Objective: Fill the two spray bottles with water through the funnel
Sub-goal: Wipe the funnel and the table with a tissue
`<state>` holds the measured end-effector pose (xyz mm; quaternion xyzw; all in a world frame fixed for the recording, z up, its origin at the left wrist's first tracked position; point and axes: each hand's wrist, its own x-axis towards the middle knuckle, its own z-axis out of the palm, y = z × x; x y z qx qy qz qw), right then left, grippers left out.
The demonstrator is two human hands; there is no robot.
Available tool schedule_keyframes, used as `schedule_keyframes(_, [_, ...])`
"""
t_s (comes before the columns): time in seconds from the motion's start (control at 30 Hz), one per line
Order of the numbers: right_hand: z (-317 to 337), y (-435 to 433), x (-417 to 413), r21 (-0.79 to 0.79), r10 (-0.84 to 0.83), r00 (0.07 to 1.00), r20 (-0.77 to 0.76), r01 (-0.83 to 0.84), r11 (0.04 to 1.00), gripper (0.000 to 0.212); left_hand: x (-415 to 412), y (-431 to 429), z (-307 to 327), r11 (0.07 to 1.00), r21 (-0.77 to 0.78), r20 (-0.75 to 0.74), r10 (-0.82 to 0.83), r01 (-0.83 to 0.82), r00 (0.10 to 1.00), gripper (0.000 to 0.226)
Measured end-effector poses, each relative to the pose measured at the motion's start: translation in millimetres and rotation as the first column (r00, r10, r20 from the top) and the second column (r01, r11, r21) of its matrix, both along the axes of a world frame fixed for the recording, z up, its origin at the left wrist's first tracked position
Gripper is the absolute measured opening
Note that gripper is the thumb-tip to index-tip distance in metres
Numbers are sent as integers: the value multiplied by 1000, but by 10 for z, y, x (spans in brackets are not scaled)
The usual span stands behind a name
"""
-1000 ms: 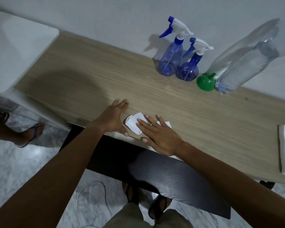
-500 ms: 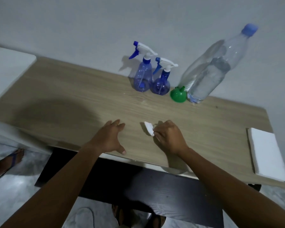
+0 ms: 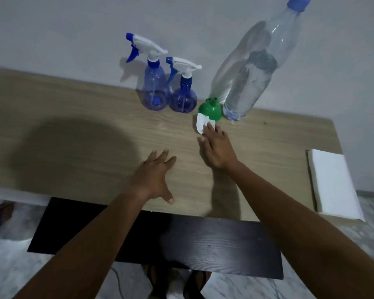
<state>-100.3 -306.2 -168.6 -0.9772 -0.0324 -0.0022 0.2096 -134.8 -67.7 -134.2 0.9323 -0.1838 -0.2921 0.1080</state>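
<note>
- The right hand [image 3: 217,147] lies flat on the table [image 3: 73,147], fingers stretched toward the far side, their tips pressing a small white tissue [image 3: 201,124] onto the wood.
- That tissue touches the near edge of the green funnel [image 3: 211,110], which sits mouth-down with its spout up.
- The left hand [image 3: 156,178] rests spread wide, palm down, near the front edge, holding nothing.
- Two blue spray bottles stand by the far wall, left of the funnel: the taller one [image 3: 154,87] and, just beside it, the round one [image 3: 184,93], both capped with white trigger heads.
- The big water bottle [image 3: 253,78] stands right of the funnel, partly full, cap on.
- A stack of white napkins [image 3: 333,184] lies at the right end.
</note>
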Motion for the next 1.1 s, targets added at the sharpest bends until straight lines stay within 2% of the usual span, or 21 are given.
schedule_keyframes(0.07, [-36,23,-80,-15,-2,995,-96,1,1000,55,5,-6,1,1000,-8,-3,11,-11,1000,138])
schedule_keyframes(0.13, [-9,59,-149,-10,26,987,-160,-28,1000,62,0,-15,8,1000,-11,6,18,-18,1000,139])
schedule_keyframes(0.33, [53,161,-577,-11,162,966,-202,-167,986,73,-20,-30,31,997,-42,7,68,-68,998,145])
schedule_keyframes(0.5, [-49,208,-932,-62,283,940,-191,-299,952,65,-55,0,30,994,-81,41,84,-80,996,149])
schedule_keyframes(0.63, [-46,283,-841,-49,274,938,-212,-290,956,63,-88,30,12,987,-133,45,98,-91,994,153])
schedule_keyframes(0.77, [-105,452,-835,-98,264,949,-172,-283,954,64,-168,82,-28,966,-188,62,192,-177,979,155])
schedule_keyframes(0.97, [-95,174,-952,-184,406,903,-138,-426,886,63,-246,91,-42,971,-121,62,213,-205,975,146])
schedule_keyframes(1.1, [-99,5,-1067,-202,298,944,-144,-323,925,62,-316,30,-8,981,-75,59,183,-178,981,128])
